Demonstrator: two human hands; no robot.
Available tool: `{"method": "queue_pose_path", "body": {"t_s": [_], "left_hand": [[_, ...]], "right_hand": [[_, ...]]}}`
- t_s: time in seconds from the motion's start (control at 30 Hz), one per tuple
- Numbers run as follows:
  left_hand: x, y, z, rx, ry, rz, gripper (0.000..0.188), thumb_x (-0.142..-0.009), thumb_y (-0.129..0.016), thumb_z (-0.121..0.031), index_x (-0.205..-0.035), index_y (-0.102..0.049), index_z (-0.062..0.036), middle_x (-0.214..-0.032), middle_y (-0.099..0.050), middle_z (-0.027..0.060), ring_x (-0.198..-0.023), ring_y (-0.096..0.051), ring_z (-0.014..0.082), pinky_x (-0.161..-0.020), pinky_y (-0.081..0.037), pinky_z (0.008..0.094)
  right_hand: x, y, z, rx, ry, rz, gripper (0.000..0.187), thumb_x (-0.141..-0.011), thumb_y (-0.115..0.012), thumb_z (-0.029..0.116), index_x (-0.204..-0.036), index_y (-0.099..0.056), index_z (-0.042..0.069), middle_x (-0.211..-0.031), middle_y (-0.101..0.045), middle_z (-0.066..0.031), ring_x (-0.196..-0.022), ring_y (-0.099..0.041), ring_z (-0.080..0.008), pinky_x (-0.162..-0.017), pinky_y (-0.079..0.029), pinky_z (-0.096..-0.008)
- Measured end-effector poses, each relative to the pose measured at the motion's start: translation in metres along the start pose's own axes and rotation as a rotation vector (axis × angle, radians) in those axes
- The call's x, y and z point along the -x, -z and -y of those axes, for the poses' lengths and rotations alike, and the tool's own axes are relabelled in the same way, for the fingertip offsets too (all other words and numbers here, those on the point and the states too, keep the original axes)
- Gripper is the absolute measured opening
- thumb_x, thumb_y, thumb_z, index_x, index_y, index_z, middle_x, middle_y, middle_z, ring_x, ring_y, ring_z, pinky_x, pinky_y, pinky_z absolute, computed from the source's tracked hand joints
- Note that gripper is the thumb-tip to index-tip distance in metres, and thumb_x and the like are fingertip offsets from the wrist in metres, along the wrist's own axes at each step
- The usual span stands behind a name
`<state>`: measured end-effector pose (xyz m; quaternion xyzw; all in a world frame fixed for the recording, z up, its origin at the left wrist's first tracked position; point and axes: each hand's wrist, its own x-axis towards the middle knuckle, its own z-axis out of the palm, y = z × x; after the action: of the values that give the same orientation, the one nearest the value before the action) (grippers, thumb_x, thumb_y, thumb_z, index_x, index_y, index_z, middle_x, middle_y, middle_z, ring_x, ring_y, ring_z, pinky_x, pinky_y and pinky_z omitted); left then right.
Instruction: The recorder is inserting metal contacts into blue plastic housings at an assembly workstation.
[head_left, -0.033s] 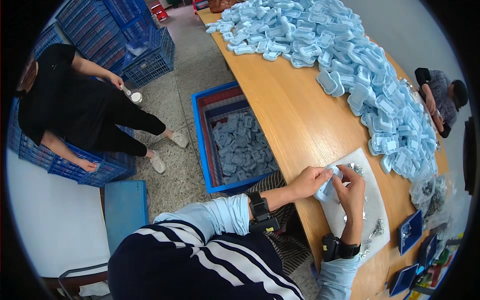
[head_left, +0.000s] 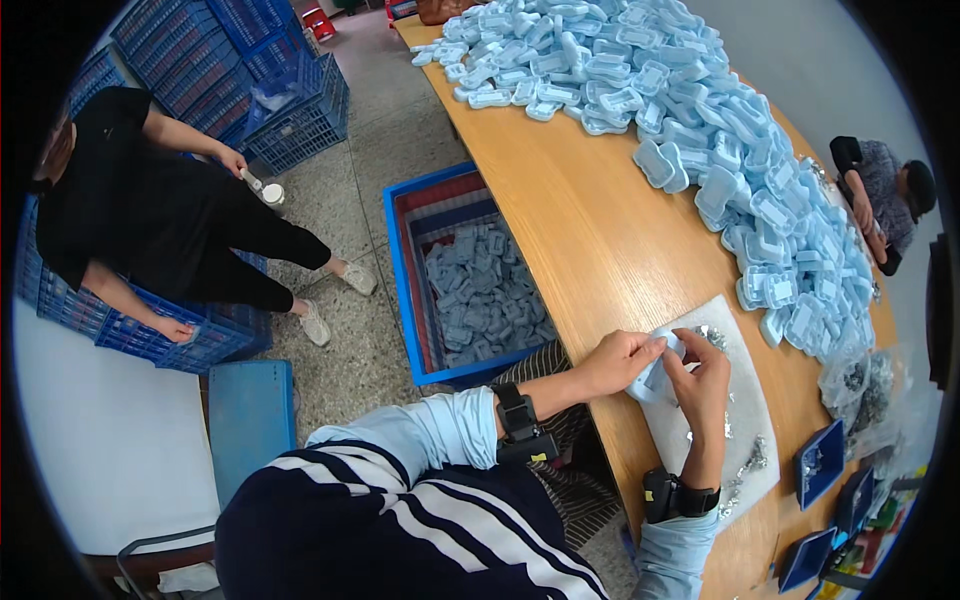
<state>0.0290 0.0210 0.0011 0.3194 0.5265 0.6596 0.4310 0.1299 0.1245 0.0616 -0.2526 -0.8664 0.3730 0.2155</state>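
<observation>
Along the wooden table (head_left: 575, 205), banked far over, probably for working room, a huge heap of pale blue cases (head_left: 690, 125)! Nearer, a white mat (head_left: 752, 400). Over it, pinching now with left hand (head_left: 618, 364) and right hand (head_left: 704, 375), apparently for steadiness, one pale blue casing (head_left: 652, 385); then silvery metal bits (head_left: 755, 458), scattered handily close.

Light-blue plastic shell (head_left: 650, 385), round-edged and partly hidden from view. It is held between the left hand (head_left: 617, 362) and right hand (head_left: 705, 378), over the white mat's (head_left: 748, 400) left edge.
</observation>
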Motion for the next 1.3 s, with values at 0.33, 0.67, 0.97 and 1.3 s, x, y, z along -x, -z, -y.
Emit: {"method": "queue_pose_path", "body": {"t_s": [0.33,0.67,0.97,1.3], "left_hand": [[0.019,0.005,-0.035,0.49,0.263,-0.055,0.033,-0.088,-0.056,-0.029,-0.095,-0.062,0.0029,-0.081,-0.063,0.0055,-0.067,-0.061,0.0108,-0.06,-0.05,0.0242],[0.06,0.023,-0.036,0.402,0.107,-0.2,0.025,-0.086,-0.058,-0.021,-0.093,-0.063,0.0032,-0.079,-0.064,0.0057,-0.068,-0.061,0.009,-0.057,-0.049,0.0208],[0.098,0.088,-0.026,0.217,0.14,-0.454,0.025,-0.082,-0.063,-0.023,-0.09,-0.065,0.0007,-0.076,-0.065,0.0067,-0.061,-0.06,0.0098,-0.054,-0.048,0.0227],[0.115,0.215,0.029,0.189,0.069,-0.921,0.049,-0.085,-0.058,-0.037,-0.111,-0.053,0.0034,-0.101,-0.061,0.0125,-0.087,-0.062,0.0195,-0.072,-0.051,0.0349]], "right_hand": [[0.009,-0.004,0.029,0.125,0.069,-0.11,0.027,-0.068,-0.067,0.015,-0.091,-0.064,0.002,-0.067,-0.06,-0.0127,-0.058,-0.058,-0.0212,-0.053,-0.045,-0.0301],[0.027,-0.029,0.057,0.13,0.191,-0.06,0.029,-0.068,-0.068,0.016,-0.092,-0.064,0.0,-0.071,-0.062,-0.016,-0.06,-0.06,-0.0259,-0.055,-0.047,-0.0334],[0.034,-0.03,0.062,0.019,0.146,0.118,0.031,-0.074,-0.067,0.018,-0.098,-0.061,-0.001,-0.081,-0.062,-0.018,-0.063,-0.06,-0.0253,-0.056,-0.048,-0.0331],[0.027,0.039,0.066,-0.058,0.094,-0.034,0.026,-0.073,-0.069,0.011,-0.097,-0.063,0.002,-0.079,-0.064,-0.0076,-0.061,-0.055,-0.0109,-0.052,-0.042,-0.0234]]}}
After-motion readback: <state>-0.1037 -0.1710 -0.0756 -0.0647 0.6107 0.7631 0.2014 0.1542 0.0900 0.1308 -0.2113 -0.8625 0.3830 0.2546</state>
